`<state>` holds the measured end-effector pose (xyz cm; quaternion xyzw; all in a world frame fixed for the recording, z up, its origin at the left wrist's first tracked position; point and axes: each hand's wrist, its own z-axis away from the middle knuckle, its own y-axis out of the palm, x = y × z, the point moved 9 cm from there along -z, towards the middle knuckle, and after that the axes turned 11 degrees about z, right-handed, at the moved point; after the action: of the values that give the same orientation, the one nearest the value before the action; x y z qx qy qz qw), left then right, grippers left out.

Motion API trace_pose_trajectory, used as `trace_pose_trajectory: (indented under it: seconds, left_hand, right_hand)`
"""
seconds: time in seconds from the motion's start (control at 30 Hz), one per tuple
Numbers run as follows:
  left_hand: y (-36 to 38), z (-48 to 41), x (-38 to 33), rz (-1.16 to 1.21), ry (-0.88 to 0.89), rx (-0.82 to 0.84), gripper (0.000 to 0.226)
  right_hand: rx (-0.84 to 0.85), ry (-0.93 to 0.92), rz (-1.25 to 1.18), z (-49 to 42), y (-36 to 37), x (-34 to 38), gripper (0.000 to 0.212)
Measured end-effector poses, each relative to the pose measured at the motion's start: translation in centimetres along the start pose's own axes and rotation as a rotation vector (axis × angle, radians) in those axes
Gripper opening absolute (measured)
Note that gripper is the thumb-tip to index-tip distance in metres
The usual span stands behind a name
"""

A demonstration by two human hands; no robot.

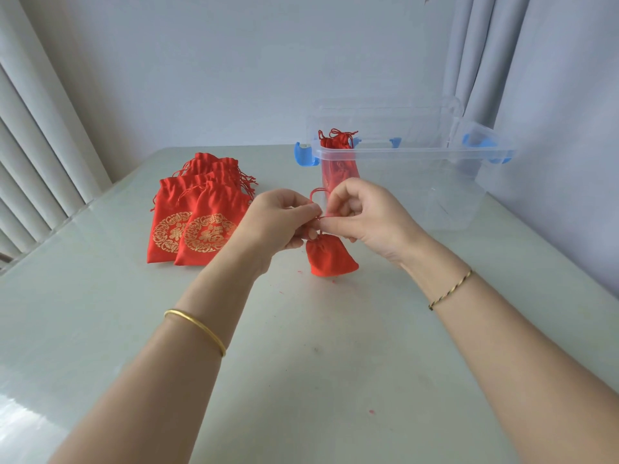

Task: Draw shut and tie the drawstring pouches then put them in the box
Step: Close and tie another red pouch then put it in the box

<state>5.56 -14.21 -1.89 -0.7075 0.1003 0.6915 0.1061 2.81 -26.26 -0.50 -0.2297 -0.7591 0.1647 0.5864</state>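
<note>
Left grip (278,219) and right grip (365,216) both pinch the drawstring (322,216) above the pouch (331,259); uneven pull could slip the cord, leaving the knot loose.

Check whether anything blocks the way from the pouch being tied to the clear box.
Nothing visible does. The left hand and right hand hold the pouch by its string just before the box, whose top is open. One tied pouch stands at its left end.
</note>
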Motion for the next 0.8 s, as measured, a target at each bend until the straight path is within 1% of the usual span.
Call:
trace_pose_trajectory:
  seconds: [0.13, 0.27, 0.4, 0.47, 0.53, 0.6, 0.67, 0.7, 0.8]
  left_hand:
    - [-0.4, -0.1, 0.1, 0.007, -0.005, -0.053, 0.009]
    - [-0.6, -0.1, 0.3, 0.039, -0.023, -0.069, 0.009]
    - [-0.9, -0.1, 0.3, 0.076, -0.029, -0.079, 0.011]
    - [-0.9, -0.2, 0.3, 0.104, -0.035, -0.073, 0.01]
    - [-0.6, -0.2, 0.1, 0.132, -0.046, -0.023, 0.002]
    - [-0.4, -0.2, -0.2, 0.144, -0.047, 0.03, 0.019]
    - [-0.6, -0.1, -0.7, 0.104, -0.012, 0.026, 0.034]
    - [-0.8, 0.1, -1.0, 0.054, 0.026, 0.009, 0.036]
    - [-0.9, 0.6, -2.3, -0.091, 0.159, -0.044, 0.032]
  right_hand:
    - [-0.071, -0.1, 0.111, -0.1, -0.1, 0.7, 0.024]
    - [-0.12, -0.153, 0.226, 0.1, -0.2, 1.3, 0.013]
    - [-0.215, -0.276, 0.413, 0.6, -0.4, 2.5, 0.007]
    - [-0.231, -0.326, 0.501, 0.8, -0.1, 2.9, 0.005]
    - [-0.232, -0.321, 0.528, 0.8, -0.1, 2.9, 0.004]
    - [-0.203, -0.242, 0.451, 0.4, -0.3, 2.1, 0.003]
    - [-0.135, -0.113, 0.257, 0.1, -0.3, 0.9, 0.004]
    - [-0.098, -0.039, 0.124, 0.0, -0.2, 0.2, 0.007]
    - [0.017, 0.176, -0.235, 0.2, 0.9, -1.8, 0.015]
